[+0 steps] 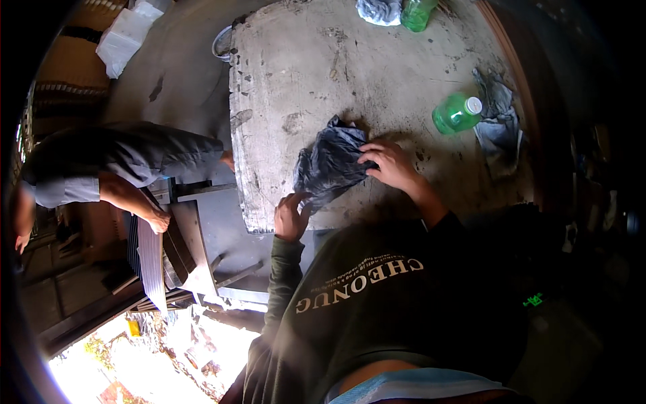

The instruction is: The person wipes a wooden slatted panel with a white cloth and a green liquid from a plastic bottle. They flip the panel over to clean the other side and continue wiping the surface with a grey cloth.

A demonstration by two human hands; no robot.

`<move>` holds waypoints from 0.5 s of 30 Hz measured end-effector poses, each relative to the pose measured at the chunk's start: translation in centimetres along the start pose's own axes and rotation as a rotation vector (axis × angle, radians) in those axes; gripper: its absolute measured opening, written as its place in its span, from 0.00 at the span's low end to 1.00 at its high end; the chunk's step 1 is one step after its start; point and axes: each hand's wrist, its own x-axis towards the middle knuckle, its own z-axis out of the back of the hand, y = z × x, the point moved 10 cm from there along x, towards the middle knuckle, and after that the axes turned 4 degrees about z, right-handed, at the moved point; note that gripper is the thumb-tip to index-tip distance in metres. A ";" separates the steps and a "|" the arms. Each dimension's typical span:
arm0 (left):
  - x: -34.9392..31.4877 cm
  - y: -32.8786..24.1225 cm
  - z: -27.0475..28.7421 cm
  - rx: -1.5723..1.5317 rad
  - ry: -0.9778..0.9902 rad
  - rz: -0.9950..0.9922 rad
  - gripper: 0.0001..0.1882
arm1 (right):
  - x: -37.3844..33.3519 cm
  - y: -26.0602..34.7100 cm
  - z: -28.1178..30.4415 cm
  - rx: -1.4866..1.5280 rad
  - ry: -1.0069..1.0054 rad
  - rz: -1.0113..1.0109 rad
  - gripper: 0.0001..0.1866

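Observation:
A crumpled dark grey cloth [331, 160] lies on the near part of a worn, stained table [296, 81]. At the cloth's lower left corner is my left hand [291, 217], its thumb and fingers closed on the edge. My right hand [391, 165] grips the cloth's right edge with curved fingers. The undersides of the fingers are hidden in both hands. Right of the cloth, a green bottle with a white cap [456, 113] lies tilted toward another rumpled grey cloth [499, 121].
A pale cloth [380, 11] and a second green bottle [418, 13] are at the table's far edge. To the left, another person [128, 158] in dark clothes bends over, a hand by some boards [195, 249]. White plastic-wrapped packages [128, 37] sit at upper left.

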 end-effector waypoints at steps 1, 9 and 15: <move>0.1 -0.3 -0.7 0.037 -0.003 -0.013 0.13 | -0.2 -0.5 -0.7 0.004 0.014 -0.020 0.11; 1.0 -0.2 -2.6 0.206 -0.163 -0.114 0.04 | 0.5 0.7 0.8 -0.124 -0.154 0.094 0.06; 1.8 -0.7 0.5 -0.110 -0.178 -0.036 0.04 | 0.9 2.3 -1.0 -0.094 -0.040 0.141 0.15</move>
